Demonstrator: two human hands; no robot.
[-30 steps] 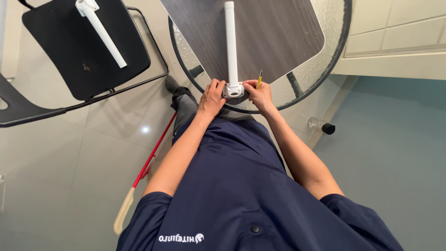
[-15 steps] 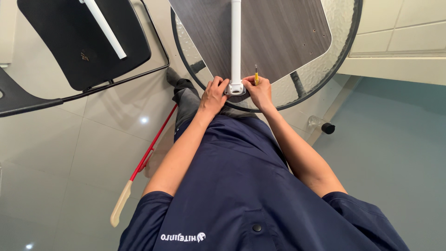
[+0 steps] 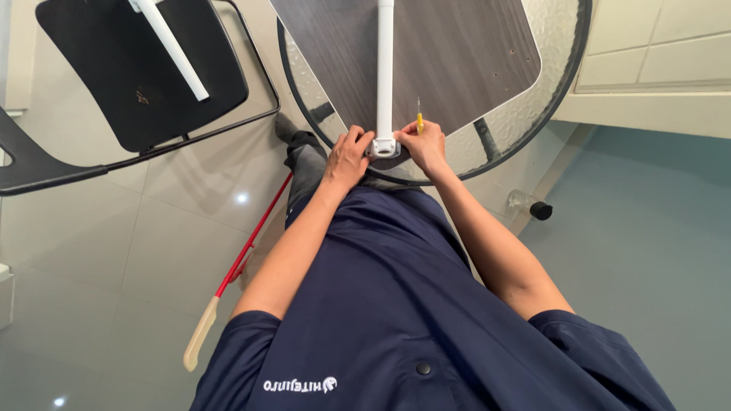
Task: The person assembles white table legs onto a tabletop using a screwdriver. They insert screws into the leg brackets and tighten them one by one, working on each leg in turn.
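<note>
A white table leg (image 3: 385, 68) with a white mounting bracket (image 3: 383, 148) lies on a dark wood-grain board (image 3: 457, 53), which rests on a round glass table (image 3: 533, 99). My left hand (image 3: 348, 156) grips the bracket from the left. On the bracket's right side, my right hand (image 3: 424, 144) holds a small yellow-handled screwdriver (image 3: 419, 118), its shaft pointing away from me. Both hands sit at the board's near edge.
A second white leg (image 3: 171, 49) lies on a black chair seat (image 3: 137, 68) at the upper left. A red-handled tool with a cream grip (image 3: 228, 281) lies on the tiled floor. A clear bottle with a black cap (image 3: 527, 205) stands by the wall at the right.
The view has shifted slightly. My right hand and the screwdriver have edged up a little beside the bracket; my left hand stays on the bracket.
</note>
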